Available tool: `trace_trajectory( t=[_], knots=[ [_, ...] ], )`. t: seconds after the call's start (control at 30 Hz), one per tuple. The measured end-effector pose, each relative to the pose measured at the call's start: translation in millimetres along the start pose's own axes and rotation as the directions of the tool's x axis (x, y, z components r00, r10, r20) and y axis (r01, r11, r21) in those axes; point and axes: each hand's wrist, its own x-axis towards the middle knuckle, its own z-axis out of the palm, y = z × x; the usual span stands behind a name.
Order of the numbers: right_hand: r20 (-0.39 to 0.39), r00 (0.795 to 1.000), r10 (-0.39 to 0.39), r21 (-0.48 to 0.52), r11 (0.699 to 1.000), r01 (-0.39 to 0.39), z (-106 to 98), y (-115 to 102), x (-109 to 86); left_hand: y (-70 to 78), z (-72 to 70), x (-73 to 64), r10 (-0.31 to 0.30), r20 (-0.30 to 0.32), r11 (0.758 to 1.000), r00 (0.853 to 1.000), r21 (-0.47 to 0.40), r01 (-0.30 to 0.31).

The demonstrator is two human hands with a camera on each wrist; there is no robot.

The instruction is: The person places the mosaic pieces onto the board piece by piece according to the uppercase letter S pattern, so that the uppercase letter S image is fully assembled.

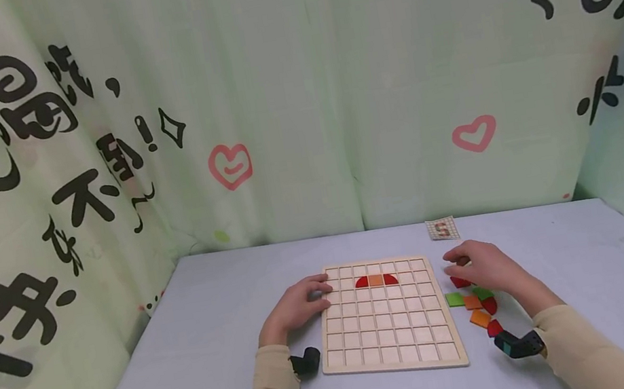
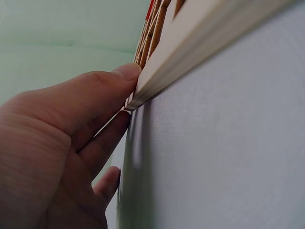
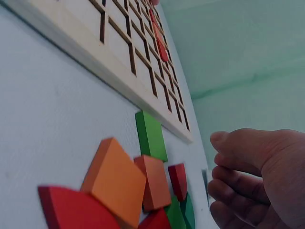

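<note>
A wooden grid board point(image 1: 395, 368) lies on the table, with two red rounded pieces point(image 1: 362, 282) on either side of an orange square point(image 1: 376, 280) in an upper row. My left hand point(image 1: 300, 301) rests at the board's left edge; in the left wrist view the thumb touches the frame point(image 2: 176, 57). Right of the board, my right hand point(image 1: 485, 267) is above loose coloured pieces, its fingers loosely bent and nothing visible between them. Closest under it is a red piece point(image 1: 460, 282). Green point(image 3: 151, 136), orange point(image 3: 116, 179) and red pieces lie close together in the right wrist view.
A small patterned card point(image 1: 442, 229) lies behind the board near the table's back edge. The white tabletop point(image 1: 194, 379) meets a pale green printed curtain point(image 1: 311, 188) at the back. Each wrist wears a black camera point(image 1: 518, 344).
</note>
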Motion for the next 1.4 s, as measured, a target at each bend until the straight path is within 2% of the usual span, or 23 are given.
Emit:
trace_trajectory(
  t=[0.23,0.57,0.93,1.1,1.4],
  knots=[
    [-0.010,1.000,0.018,-0.042,0.999,-0.018,-8,23,-16.5,1.1,0.5,-1.1,-0.012,0.002,1.000,1.000,0.000,0.012],
    [-0.021,1.000,-0.016,-0.060,0.998,0.015,-9,44,-29.6,0.2,0.4,-0.5,-0.010,0.006,1.000,1.000,-0.008,0.010],
    [0.018,0.999,-0.044,-0.037,0.998,0.045,-10,41,-31.3,1.5,-0.4,0.4,-0.020,0.009,1.000,1.000,0.000,0.020],
    [0.006,0.999,-0.050,-0.027,0.998,0.050,-10,38,-32.5,2.6,-1.6,0.8,-0.030,0.010,1.000,0.999,-0.005,0.030],
    [0.035,0.992,-0.123,0.019,0.992,0.123,0,29,-36.2,0.4,-0.3,-0.1,-0.019,0.013,1.000,1.000,0.000,0.019]
  ],
)
